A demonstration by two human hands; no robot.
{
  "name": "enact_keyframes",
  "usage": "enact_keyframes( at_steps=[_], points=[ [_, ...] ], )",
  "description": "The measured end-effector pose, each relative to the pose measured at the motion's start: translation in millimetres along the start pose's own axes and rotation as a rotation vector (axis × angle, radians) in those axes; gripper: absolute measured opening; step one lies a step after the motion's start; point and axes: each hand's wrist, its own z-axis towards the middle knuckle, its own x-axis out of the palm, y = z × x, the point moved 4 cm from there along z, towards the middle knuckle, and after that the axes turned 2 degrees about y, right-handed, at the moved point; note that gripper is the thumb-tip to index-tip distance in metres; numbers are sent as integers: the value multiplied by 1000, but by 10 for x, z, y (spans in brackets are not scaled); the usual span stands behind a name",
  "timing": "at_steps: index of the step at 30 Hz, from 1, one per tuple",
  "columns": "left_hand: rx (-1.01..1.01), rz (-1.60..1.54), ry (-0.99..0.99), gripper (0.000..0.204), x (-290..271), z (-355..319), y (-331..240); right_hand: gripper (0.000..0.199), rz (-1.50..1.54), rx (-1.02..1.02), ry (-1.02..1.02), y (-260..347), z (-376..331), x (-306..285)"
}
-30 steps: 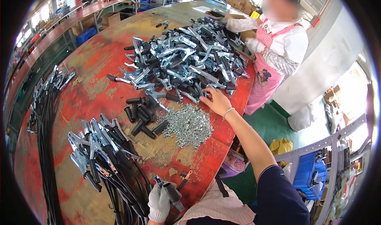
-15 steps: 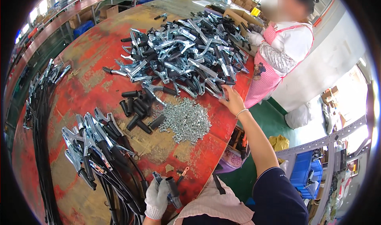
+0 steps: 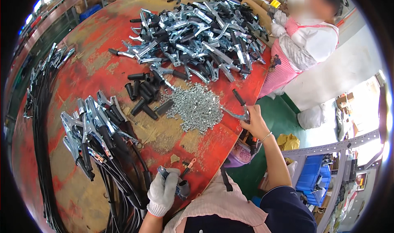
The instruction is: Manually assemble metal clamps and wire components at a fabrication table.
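Observation:
My left hand (image 3: 162, 192), in a white knit glove, is closed around a metal clamp with a black sleeve (image 3: 183, 188) low over the table's near edge. Its other parts are hidden by the fingers. A copper ring lug on a black cable end (image 3: 191, 164) shows just beyond this hand. My bare right hand (image 3: 256, 124) grips a spring clamp (image 3: 239, 98) with a black handle at the right table edge. This clamp's metal jaw points left toward a heap of small metal nuts (image 3: 197, 109). A large heap of clamps (image 3: 197, 38) lies farther back.
Loose black sleeves (image 3: 143, 89) lie left of the nuts. Black cables with clamps on their ends (image 3: 92, 130) are bundled at left, another bundle (image 3: 41, 130) along the far-left edge. Across the red worn table (image 3: 94, 81), a co-worker in a pink checked apron (image 3: 283, 68) stands at right.
My right hand has drawn back toward me from the clamp heap's edge, now with a clamp in it. The left hand still grips its clamp, which has turned slightly. The view has shifted.

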Motion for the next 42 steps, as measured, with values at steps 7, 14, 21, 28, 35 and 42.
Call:
enact_keyframes(
  at_steps=[7, 14, 21, 28, 35, 42],
  points=[
    [50, -50, 20, 22, -32, -43, -90, 47, 547, -39, 140, 1425, -222, -74],
    [190, 160, 105, 21, -113, -95, -236, 71, 691, -171, 414, 2189, -356, 26],
    [496, 337, 65, 14, -166, -136, -213, 72, 820, -127, 470, 2277, -488, 257],
    [496, 304, -22, 16, -162, -174, -199, 69, 919, -119, 453, 2243, -558, 314],
    [530, 333, -8, 22, -149, -186, -206, 69, 1047, 94, 609, 2271, -525, 267],
    [354, -169, 63, 35, -73, -199, -203, 70, 999, -34, 399, 2229, -650, 377]
  ],
)
